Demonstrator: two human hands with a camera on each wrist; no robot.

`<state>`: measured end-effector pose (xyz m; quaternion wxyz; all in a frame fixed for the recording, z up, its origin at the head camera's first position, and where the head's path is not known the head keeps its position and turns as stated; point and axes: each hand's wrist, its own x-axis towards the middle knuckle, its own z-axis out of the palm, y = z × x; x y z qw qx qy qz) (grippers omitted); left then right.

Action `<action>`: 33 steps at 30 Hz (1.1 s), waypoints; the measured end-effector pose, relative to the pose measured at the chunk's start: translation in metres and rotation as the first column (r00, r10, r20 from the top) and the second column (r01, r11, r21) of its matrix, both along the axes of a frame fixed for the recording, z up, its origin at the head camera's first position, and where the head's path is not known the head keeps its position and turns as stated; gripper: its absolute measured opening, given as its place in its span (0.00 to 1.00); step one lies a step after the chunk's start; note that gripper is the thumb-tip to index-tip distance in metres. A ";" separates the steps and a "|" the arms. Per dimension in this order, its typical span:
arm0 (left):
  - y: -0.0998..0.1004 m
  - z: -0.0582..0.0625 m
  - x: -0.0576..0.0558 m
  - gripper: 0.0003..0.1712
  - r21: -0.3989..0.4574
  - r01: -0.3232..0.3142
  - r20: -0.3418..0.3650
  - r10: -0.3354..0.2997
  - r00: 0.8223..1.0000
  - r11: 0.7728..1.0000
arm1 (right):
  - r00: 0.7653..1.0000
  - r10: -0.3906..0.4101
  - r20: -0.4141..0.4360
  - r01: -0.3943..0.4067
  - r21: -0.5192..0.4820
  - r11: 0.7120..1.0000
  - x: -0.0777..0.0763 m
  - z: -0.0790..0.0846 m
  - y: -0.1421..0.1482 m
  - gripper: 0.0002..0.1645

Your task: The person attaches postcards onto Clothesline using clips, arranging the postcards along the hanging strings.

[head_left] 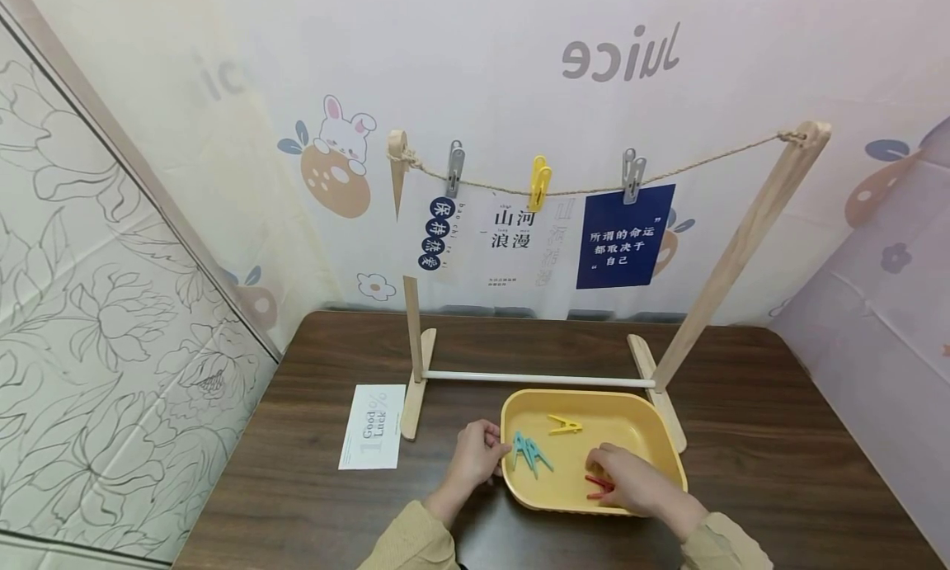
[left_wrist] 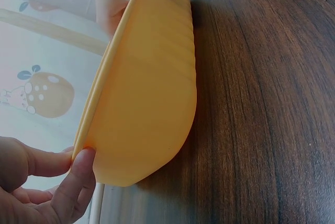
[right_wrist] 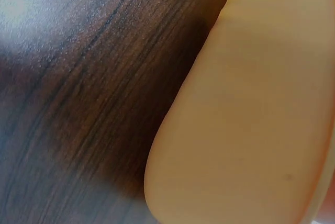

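Observation:
A yellow plastic basin (head_left: 638,413) stands on the table, and my left hand (head_left: 477,452) pinches its left rim between thumb and finger, as the left wrist view also shows. Over the basin's right part, my right hand (head_left: 631,481) reaches down inside. Right beside its fingers lies a red clothespin (head_left: 598,486), partly covered by the hand; whether the fingertips grip it is hidden. Teal clothespins (head_left: 531,451) lie bunched at the basin's left, and a yellow clothespin (head_left: 566,424) lies further back. In the right wrist view only the basin's outer wall (right_wrist: 241,114) and the table show plainly.
Behind the basin stands a wooden frame (head_left: 720,265) with a rope (head_left: 712,157). Grey clothespins (head_left: 455,167) and a yellow one (head_left: 539,182) hold a dark blue card (head_left: 627,238) and pale cards (head_left: 512,244). A white "Good Luck" card (head_left: 373,426) lies left.

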<state>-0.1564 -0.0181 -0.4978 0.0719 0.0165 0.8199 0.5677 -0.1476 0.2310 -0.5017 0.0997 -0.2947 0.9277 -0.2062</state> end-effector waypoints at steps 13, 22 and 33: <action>0.000 -0.001 -0.001 0.07 0.001 -0.012 0.015 0.012 1.000 1.000 | 0.999 0.003 0.038 -0.002 -0.028 1.000 -0.004 -0.007 -0.004 0.20; 0.000 0.001 0.001 0.07 0.005 -0.013 0.008 0.013 1.000 1.000 | 1.000 -0.012 0.016 0.013 -0.018 1.000 -0.006 -0.011 -0.004 0.18; 0.000 0.000 0.000 0.08 0.015 -0.005 0.010 0.005 1.000 1.000 | 0.999 -0.044 -0.004 0.044 0.008 0.999 -0.004 -0.009 -0.005 0.17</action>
